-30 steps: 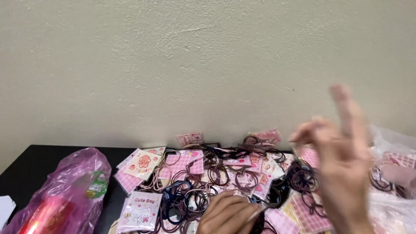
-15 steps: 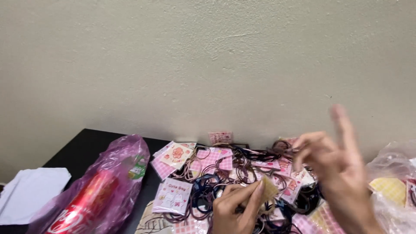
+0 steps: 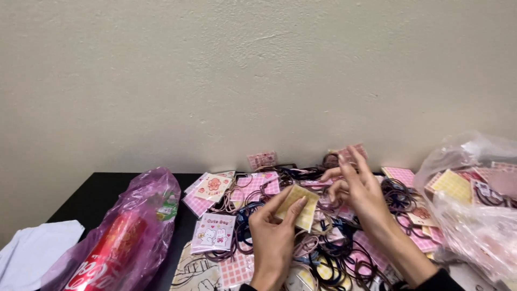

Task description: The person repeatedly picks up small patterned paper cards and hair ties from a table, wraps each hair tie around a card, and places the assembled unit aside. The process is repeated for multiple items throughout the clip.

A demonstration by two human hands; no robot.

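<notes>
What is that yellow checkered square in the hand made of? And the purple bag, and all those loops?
The yellow checkered square in the left hand looks like thin matte card: flat, with crisp edges. The purple bag looks like thin glossy plastic film: crinkled, see-through, shiny. The loops look like fabric-covered elastic hair ties, thin and floppy, though that is hard to confirm.

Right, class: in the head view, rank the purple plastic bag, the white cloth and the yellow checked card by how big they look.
1. Purple plastic bag, clearly largest.
2. White cloth, though the frame edge cuts it off.
3. Yellow checked card, held in the left hand, smallest.
The bag and cloth lie nearer the camera's edge, so true sizes stay unsure.
</notes>
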